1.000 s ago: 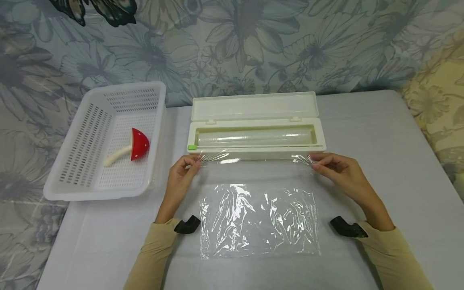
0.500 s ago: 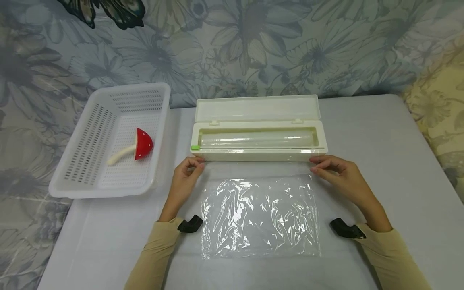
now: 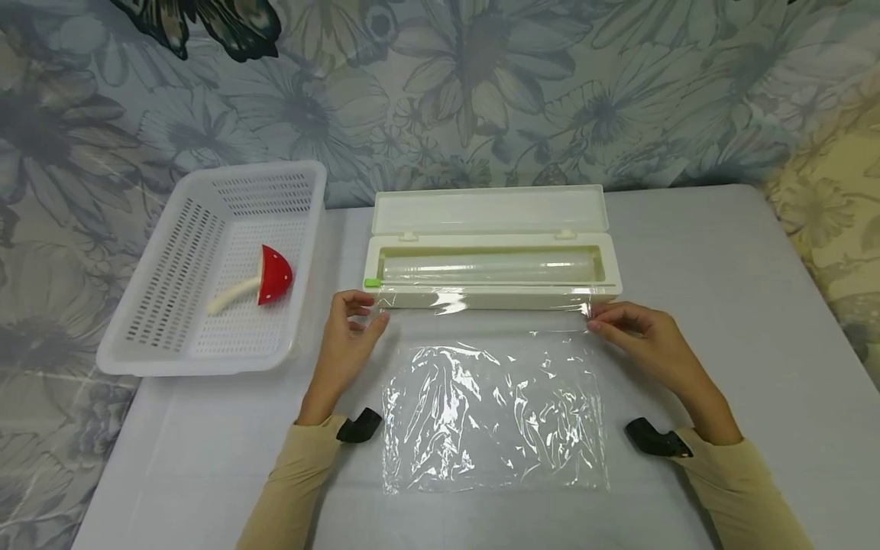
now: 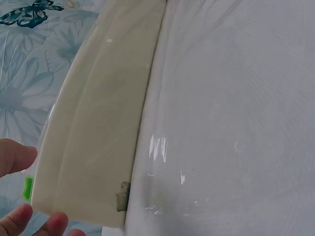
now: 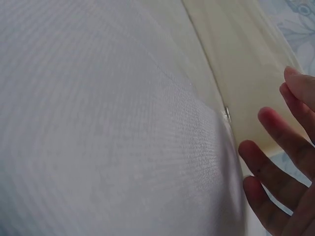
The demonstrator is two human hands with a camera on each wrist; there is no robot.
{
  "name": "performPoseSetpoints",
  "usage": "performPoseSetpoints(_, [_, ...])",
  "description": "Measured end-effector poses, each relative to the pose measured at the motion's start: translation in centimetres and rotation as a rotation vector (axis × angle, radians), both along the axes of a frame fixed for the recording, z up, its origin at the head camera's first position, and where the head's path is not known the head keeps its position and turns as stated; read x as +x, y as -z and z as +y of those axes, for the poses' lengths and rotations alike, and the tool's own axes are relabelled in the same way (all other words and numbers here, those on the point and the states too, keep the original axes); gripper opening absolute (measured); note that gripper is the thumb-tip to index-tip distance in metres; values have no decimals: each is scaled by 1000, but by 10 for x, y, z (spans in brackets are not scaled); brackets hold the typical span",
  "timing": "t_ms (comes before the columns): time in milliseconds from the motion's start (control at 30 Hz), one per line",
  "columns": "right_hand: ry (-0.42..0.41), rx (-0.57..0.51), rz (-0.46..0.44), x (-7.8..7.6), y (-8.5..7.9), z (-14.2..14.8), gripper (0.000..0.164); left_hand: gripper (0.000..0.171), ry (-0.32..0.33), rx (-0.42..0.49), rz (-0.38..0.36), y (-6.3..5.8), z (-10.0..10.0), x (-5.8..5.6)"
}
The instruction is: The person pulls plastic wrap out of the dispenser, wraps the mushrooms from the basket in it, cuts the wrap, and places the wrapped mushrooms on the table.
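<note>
– The left grip (image 3: 344, 336)?
– By the clear film (image 3: 451, 300), at its left edge; whether it pinches, I can't tell.
– And the film?
– Along the front of the pale box (image 3: 491, 239), right end pinched by the right grip (image 3: 642, 336).

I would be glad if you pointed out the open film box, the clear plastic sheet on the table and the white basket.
Film box (image 3: 490, 212): head view, inside of its open lid.
Clear plastic sheet (image 3: 493, 416): head view, near its middle.
White basket (image 3: 199, 367): head view, its near rim.
</note>
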State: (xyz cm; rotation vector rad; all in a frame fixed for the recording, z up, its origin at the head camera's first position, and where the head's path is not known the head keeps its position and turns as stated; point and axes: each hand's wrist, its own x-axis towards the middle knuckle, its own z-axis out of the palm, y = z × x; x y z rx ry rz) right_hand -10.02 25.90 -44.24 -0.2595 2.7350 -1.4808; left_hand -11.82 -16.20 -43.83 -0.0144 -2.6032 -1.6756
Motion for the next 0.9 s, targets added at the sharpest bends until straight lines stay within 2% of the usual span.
performPoseSetpoints(133, [1,12,-16,1,-2,1,9,46,-17,5,-1,-4,0,0])
performPoseSetpoints(367, [-6,56,-23,2,-3,2,13,29,25,-32,-25,-6,-4,-1])
performPoseSetpoints(567, [-27,117,-44,4,-10,7,15,37,101,-166,-14,-7,-10,2])
performPoseSetpoints(667, [-24,162,-61,6,-17,10,19,43,81,-227,38,-9,-12,3])
performPoseSetpoints(800, [57,193,-49,6,-26,13,26,43,14,-248,192,-12,-10,2])
performPoseSetpoints(900, [152,138,47,4,-28,10,29,39,3,-261,276,-15,-7,-3])
